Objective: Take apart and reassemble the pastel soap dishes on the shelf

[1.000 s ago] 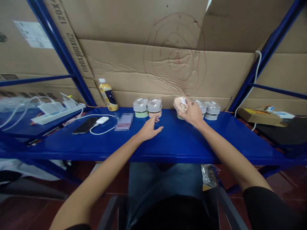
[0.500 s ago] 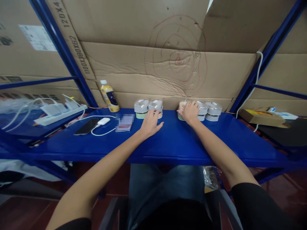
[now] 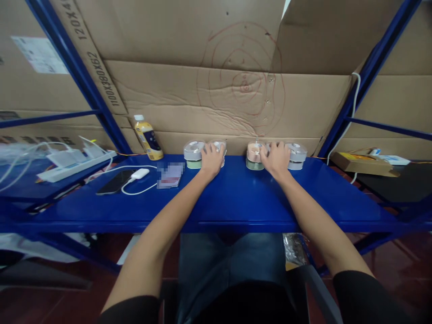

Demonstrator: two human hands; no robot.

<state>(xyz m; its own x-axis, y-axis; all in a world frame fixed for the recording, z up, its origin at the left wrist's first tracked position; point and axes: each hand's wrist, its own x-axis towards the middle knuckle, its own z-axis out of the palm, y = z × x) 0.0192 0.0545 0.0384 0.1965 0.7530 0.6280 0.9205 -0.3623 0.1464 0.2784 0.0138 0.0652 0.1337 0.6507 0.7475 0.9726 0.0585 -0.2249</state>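
Observation:
Small rounded plastic containers with clear lids stand in two groups along the back of the blue shelf. On the left is a grey-topped container with a green lower part (image 3: 194, 157). My left hand (image 3: 212, 160) is over the container beside it (image 3: 222, 146), fingers and thumb bent around its top and hiding most of it. In the right group, a beige-topped container with a green lower part (image 3: 254, 157) is nearest the middle. My right hand (image 3: 276, 161) covers the middle container, fingers curled over its lid. A grey container (image 3: 297, 156) stands at the right end.
The blue shelf (image 3: 229, 202) has a cardboard wall (image 3: 151, 85) behind it. A yellow drink bottle (image 3: 148, 137), a black phone (image 3: 114, 182), a white charger (image 3: 140, 174) with cable and a blurred-out flat item (image 3: 170, 175) lie left. A power strip (image 3: 76, 166) and an open carton (image 3: 364, 163) flank the shelf.
My left hand has moved forward onto the top of the left group's right container. My right hand has shifted right, from the beige-topped container to the middle one.

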